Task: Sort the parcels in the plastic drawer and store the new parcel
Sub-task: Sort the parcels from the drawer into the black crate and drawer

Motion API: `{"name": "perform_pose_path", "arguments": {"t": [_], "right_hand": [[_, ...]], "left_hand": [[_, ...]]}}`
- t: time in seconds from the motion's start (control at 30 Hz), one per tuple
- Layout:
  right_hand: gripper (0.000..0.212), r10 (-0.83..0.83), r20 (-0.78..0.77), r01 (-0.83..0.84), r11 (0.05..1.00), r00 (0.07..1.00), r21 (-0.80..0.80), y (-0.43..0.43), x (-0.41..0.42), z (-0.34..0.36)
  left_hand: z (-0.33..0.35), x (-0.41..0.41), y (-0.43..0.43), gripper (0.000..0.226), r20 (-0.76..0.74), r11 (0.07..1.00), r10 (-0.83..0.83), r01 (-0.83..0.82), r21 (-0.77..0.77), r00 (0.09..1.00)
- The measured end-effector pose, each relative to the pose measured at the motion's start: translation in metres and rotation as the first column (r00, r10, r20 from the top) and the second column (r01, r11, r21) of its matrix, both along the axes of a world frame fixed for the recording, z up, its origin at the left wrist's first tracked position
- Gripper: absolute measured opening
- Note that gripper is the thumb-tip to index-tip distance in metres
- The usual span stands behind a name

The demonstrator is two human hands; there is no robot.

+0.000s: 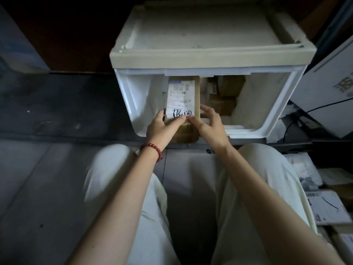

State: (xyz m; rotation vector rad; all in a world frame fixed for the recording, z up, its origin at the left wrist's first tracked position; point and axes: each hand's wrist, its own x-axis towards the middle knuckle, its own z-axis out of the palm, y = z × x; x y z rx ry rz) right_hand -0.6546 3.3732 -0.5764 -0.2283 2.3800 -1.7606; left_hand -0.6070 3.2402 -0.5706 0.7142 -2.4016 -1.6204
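1. Parcel: a brown cardboard box, sitting tilted at the front left of the open drawer, with its near end jutting over the drawer's front rim. A white shipping label with black handwriting is facing upward.
2. Left hand: gripping the parcel's near left corner, with the thumb pressing on the label's lower edge and the fingers curling round the left side.
3. Right hand: gripping the near right corner, with fingertips touching the label's lower edge beside the left thumb and the other fingers curling over the right side.
4. Bracelet: red beads, sitting on the left wrist.
5. Other parcels: brown boxes, lying at the drawer's back right, apart from the held one.
6. Cabinet: a cream plastic unit, housing the drawer.
7. Floor: dark and scuffed, lying under the cabinet.
8. White cartons and a black cable: standing to the right of the cabinet.
9. Labelled packets: lying heaped at lower right, beside the person's pale trousers.
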Motion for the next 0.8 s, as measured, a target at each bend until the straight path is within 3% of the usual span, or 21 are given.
{"name": "perform_pose_path", "arguments": {"t": [0.17,0.3,0.43,0.57,0.8], "right_hand": [[0.053,0.078,0.053,-0.076,0.996,0.996,-0.047,0.006,0.035,-0.011],[0.042,0.041,0.122,-0.029,0.994,0.992,-0.102,0.010,0.040,-0.012],[0.045,0.056,0.166,-0.020,0.978,0.985,-0.209,0.014,0.046,-0.009],[0.049,0.082,0.149,-0.041,0.964,0.986,-0.261,0.014,0.051,-0.013],[0.054,0.147,0.049,-0.134,0.968,0.988,-0.212,0.015,0.049,-0.011]], "left_hand": [[-0.017,0.045,0.014,0.046,-0.064,0.994,0.018,-0.011,0.110,0.998],[-0.019,0.059,0.020,0.050,-0.116,0.976,-0.036,0.060,0.209,0.993],[-0.010,0.056,0.016,0.056,-0.138,0.939,-0.060,0.103,0.327,0.989],[-0.013,0.055,0.011,0.044,-0.163,0.904,-0.011,0.079,0.421,0.987],[-0.022,0.052,0.007,0.078,-0.138,0.864,0.065,0.013,0.504,0.988]]}}
